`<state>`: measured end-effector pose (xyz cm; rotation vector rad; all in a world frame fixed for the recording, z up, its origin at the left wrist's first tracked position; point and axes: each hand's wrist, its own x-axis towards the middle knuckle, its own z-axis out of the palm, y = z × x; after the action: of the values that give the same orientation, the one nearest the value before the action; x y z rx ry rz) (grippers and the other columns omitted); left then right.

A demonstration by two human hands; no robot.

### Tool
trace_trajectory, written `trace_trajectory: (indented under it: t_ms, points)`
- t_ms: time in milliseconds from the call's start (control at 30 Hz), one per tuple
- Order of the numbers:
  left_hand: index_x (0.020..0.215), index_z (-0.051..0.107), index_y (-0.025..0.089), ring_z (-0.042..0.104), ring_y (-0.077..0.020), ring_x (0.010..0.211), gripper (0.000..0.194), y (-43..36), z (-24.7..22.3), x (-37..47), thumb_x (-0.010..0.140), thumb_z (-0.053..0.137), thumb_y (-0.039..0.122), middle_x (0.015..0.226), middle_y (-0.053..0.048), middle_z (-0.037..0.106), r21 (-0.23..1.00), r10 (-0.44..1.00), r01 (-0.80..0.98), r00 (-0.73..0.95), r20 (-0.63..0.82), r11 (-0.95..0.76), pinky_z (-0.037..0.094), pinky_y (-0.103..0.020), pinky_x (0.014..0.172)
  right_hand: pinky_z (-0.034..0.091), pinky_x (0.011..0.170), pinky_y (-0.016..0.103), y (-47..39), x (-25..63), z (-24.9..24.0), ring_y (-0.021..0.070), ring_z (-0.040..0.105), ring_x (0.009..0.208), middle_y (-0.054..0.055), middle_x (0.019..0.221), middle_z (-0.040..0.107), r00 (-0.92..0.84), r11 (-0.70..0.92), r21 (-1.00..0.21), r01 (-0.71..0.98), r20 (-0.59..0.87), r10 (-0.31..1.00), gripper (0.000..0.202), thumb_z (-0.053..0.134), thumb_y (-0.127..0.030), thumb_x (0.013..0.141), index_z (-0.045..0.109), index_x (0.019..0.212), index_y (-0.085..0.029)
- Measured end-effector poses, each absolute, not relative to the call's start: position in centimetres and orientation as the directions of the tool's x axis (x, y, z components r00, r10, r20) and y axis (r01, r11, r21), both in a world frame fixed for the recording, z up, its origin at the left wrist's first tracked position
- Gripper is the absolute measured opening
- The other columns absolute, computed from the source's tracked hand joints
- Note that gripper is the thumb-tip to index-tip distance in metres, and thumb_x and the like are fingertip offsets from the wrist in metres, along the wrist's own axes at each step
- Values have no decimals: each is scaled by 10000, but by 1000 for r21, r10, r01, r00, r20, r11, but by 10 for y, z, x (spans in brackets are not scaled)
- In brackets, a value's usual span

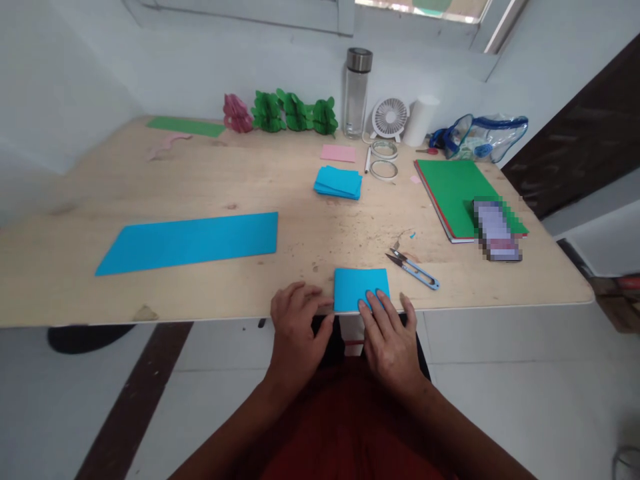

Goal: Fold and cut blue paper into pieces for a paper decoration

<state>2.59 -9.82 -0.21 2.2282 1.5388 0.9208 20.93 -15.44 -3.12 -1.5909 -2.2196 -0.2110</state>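
Observation:
A small blue paper rectangle (354, 287) lies flat at the table's front edge. My right hand (393, 340) rests on its right part, fingers stretched out and pressing it down. Just left of the paper, my left hand (299, 327) lies on the table edge with its fingers apart, the index fingertip close to the paper's left side; whether it touches cannot be made out. Thread snips (414, 269) with blue handles lie to the right. Behind is a stack of blue paper pieces (337, 183). A long blue paper strip (195, 241) lies at the left.
Green and pink paper cutouts (295, 111), a bottle (356, 93), a small fan (390, 119) and a white roll (421, 120) stand along the wall. Tape rolls (384, 170), pink paper (338, 153), a green sheet (457, 190), a phone (495, 227) and a clear pouch (493, 137) lie further back.

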Motion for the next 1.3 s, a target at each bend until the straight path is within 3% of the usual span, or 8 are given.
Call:
trace_trajectory:
  t_ms: [267,567,767,1067,1300]
  points:
    - [855,680,242,554,-253,1065,157,-95,7,29,818,533,202,965,-44,686,706,957,647,166,240,-289,376,-516,1012,152,1146,604,-153,211,-34,288,405,1359,115,1411,528,-278,351,-118,929,405,871,497,461,-136,900,465,1396,-149]
    - [853,653,239,598,-219,941,130,-95,11,32,819,529,221,909,-32,676,745,971,624,131,199,-237,438,-470,958,147,1153,589,-153,210,-33,279,402,1362,112,1407,533,-262,337,-130,932,400,878,480,461,-135,903,482,1382,-149]
    - [983,573,219,591,-229,886,170,-97,11,36,815,577,240,870,-31,651,706,969,666,139,202,-243,429,-506,937,144,1155,582,-153,210,-32,274,408,1360,109,1411,529,-258,334,-135,933,399,880,472,450,-132,908,483,1378,-147]
    - [868,591,224,568,-253,891,103,-96,11,43,777,598,175,833,-40,640,654,974,725,117,192,-216,439,-492,888,153,1150,589,-153,210,-33,272,408,1362,111,1406,533,-257,337,-143,931,401,879,499,460,-139,902,458,1401,-163]
    - [1032,619,224,584,-260,888,272,-94,12,43,765,619,169,811,-29,656,653,980,733,105,167,-190,431,-507,894,148,1150,585,-152,210,-33,273,415,1356,110,1400,540,-254,339,-151,929,406,878,479,461,-150,907,476,1385,-167]
